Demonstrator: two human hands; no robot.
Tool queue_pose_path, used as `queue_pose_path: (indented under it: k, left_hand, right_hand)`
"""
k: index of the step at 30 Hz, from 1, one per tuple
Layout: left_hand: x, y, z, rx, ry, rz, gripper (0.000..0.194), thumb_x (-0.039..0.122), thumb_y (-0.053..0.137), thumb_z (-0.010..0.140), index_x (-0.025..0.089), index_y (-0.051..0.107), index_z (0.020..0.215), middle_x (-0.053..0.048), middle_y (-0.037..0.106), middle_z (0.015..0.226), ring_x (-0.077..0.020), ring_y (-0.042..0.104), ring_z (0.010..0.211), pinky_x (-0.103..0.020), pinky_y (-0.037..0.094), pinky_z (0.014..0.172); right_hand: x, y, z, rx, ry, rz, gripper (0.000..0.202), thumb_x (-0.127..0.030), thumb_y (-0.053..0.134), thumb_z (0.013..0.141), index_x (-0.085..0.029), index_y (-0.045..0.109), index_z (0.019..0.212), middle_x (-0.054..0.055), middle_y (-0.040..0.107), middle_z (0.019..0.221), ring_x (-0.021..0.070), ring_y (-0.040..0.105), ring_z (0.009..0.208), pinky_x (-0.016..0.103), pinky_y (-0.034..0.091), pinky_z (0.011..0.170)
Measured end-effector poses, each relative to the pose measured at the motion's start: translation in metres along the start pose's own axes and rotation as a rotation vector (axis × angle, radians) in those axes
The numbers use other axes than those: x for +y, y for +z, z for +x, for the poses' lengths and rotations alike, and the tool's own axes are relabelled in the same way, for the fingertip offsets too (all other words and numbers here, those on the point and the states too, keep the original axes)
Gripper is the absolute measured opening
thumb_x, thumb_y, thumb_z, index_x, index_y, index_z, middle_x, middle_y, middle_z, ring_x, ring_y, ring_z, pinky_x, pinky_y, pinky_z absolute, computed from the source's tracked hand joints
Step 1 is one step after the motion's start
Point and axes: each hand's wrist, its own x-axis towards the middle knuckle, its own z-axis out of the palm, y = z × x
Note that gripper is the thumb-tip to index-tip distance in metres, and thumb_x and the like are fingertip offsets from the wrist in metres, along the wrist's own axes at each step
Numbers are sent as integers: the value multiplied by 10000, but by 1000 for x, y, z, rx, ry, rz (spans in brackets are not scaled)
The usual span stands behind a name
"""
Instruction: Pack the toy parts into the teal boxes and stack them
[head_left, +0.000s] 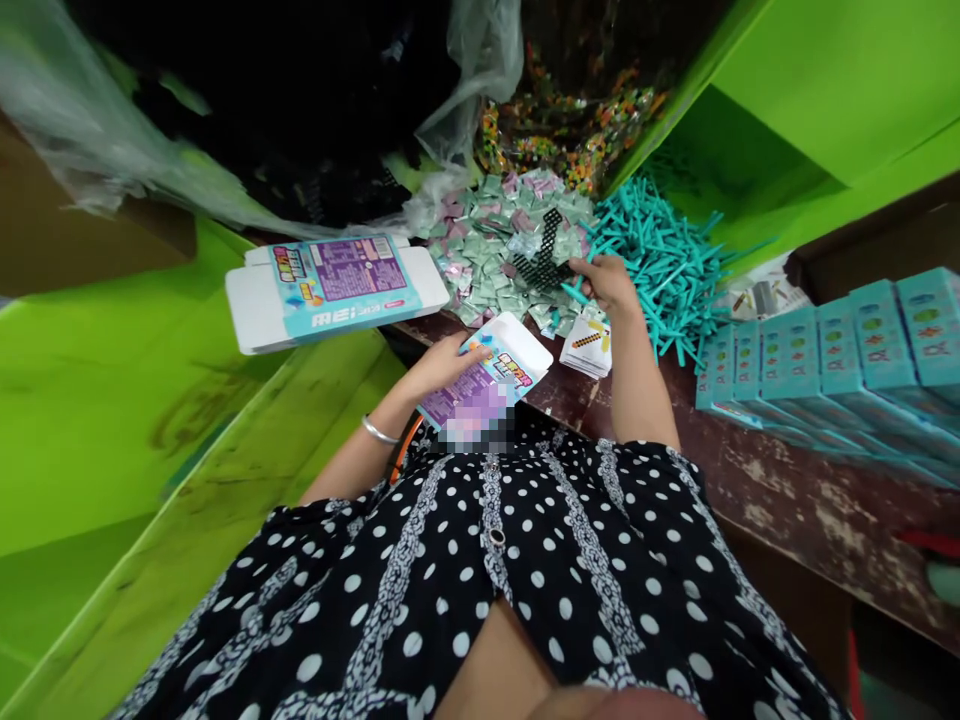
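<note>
My left hand [442, 362] grips a small printed box [480, 385] in blue and purple, held close to my body, its white end flap sticking out at the upper right. My right hand [609, 285] is closed over the heap, with a teal pointed stick [575, 292] poking out from its fingers. Right at those fingertips is a black perforated strip [550, 240]; whether the fingers also grip it cannot be made out. Under the hand lies a heap of small green and pink sachets [487, 240]. Just below is a stack of printed leaflets [587, 345].
Flattened cartons [337, 290] are stacked at the left. Many teal sticks [660, 260] are piled right of the sachets. Rows of teal boxes [832, 350] stand on the worn brown table [780, 490]. Behind are a bag of colourful bits [570, 130] and black pieces in clear plastic [487, 60].
</note>
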Motion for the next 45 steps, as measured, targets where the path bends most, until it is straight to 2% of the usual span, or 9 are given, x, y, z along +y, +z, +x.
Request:
queue_pose_path:
  k: [4,10,17,22,29,34,38,42,45]
  left_hand:
    - [4,0,1,60,-7,-20,570,767,619,947,207,675,1038,-160,820,1169,-378,764,1089,-453,598,970]
    - [18,8,6,110,41,-51,568,753,597,981,191,675,1018,-150,812,1130,-370,756,1068,-469,597,996]
    - [32,8,25,88,95,-21,479,659,600,996,185,672,1014,-164,806,1141,-385,755,1077,-477,584,1013]
    - [30,5,24,83,82,44,460,678,635,963,219,627,954,-147,784,1077,-371,732,1015,-463,572,966]
    - [36,8,6,98,74,101,456,682,633,992,226,621,1003,-124,768,1066,-354,720,992,-438,554,927]
    - [39,8,-3,154,84,114,392,606,661,1019,216,662,1064,-107,788,1079,-335,731,1005,-404,548,920]
    - [38,9,-5,241,68,57,385,582,664,1029,211,673,1133,-91,796,1070,-315,727,986,-392,539,903]
    - [36,11,-5,264,104,-12,414,605,686,1003,210,675,1125,-74,786,1041,-292,711,940,-373,519,864]
    - [30,11,-7,260,137,-51,445,636,691,988,208,687,1107,-66,793,1030,-278,706,918,-363,520,844]
  right_hand:
    - [4,-18,-43,-80,-100,44,452,-569,897,826,-245,601,717,16,622,584,155,512,477,299,417,463]
    - [1,1,-87,-207,-149,25,473,-638,896,757,-238,648,706,-4,622,535,147,478,414,282,362,435]
    - [0,4,-85,63,-207,-176,320,-490,818,872,-230,669,761,-14,610,520,227,653,503,371,563,643]
    - [-7,-5,-85,73,-218,0,468,-667,773,940,-264,599,779,-12,612,561,235,668,498,365,554,550]
    - [-24,27,-101,-211,-199,-179,478,-583,805,977,-256,577,713,0,623,511,250,699,534,366,553,617]
    - [-30,18,-103,24,-496,-405,156,-335,734,1004,-205,778,931,84,825,912,258,753,862,371,540,839]
    - [-28,15,-109,-217,-536,-503,147,-252,706,981,-200,775,862,69,802,890,228,708,848,354,490,830]
    - [-24,18,-121,-360,-527,-339,256,-350,637,1042,-204,766,874,47,785,821,193,695,743,344,523,785]
    - [-19,8,-112,-180,-469,-73,314,-478,643,1048,-215,735,904,51,783,797,180,712,665,326,575,698]
